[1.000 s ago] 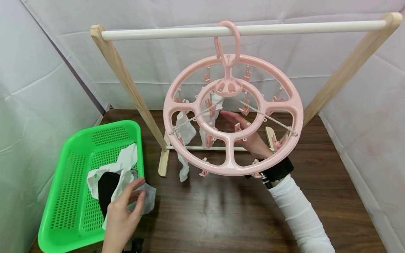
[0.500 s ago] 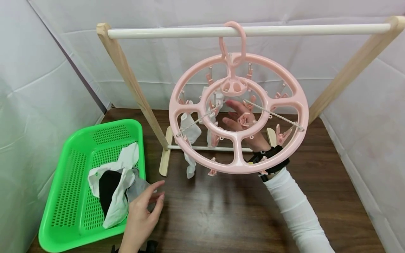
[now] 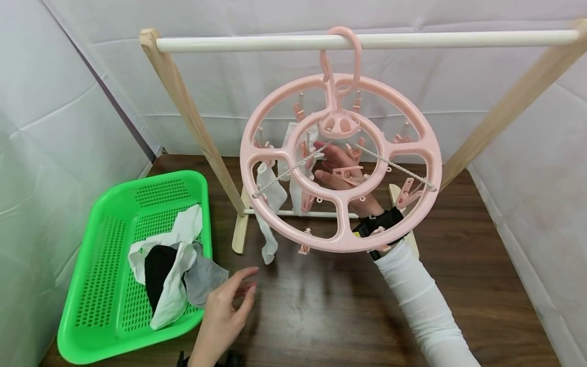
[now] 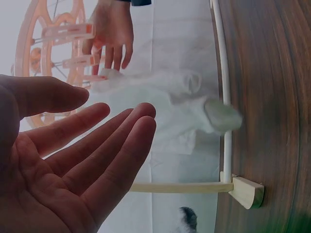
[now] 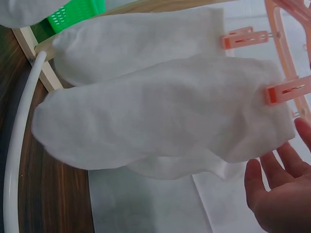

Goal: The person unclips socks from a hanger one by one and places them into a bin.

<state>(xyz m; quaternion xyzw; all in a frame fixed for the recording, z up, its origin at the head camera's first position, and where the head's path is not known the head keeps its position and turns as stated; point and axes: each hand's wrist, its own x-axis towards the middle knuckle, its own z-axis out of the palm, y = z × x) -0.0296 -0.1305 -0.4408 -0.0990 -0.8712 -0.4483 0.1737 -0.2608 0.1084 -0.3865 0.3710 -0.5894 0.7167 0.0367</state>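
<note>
Left hand (image 3: 222,311) is relaxed, empty, near the green basket (image 3: 206,214); right hand (image 5: 282,194) is loosely open just beside a hanging white sock (image 5: 155,111). Only my right wrist cam clearly shows the pink clip (image 5: 291,91) on its cuff.

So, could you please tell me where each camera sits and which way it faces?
Head: worn on the head, looking forward and down at the rack, hanger and basket; left hand, right hand and white sleeve show.
Left wrist: on that wrist, looking past the left hand toward the hanger; the right hand shows.
Right wrist: on that wrist, looking at hanging socks; the right hand shows.
Shared: head and right wrist both show the basket.
</note>
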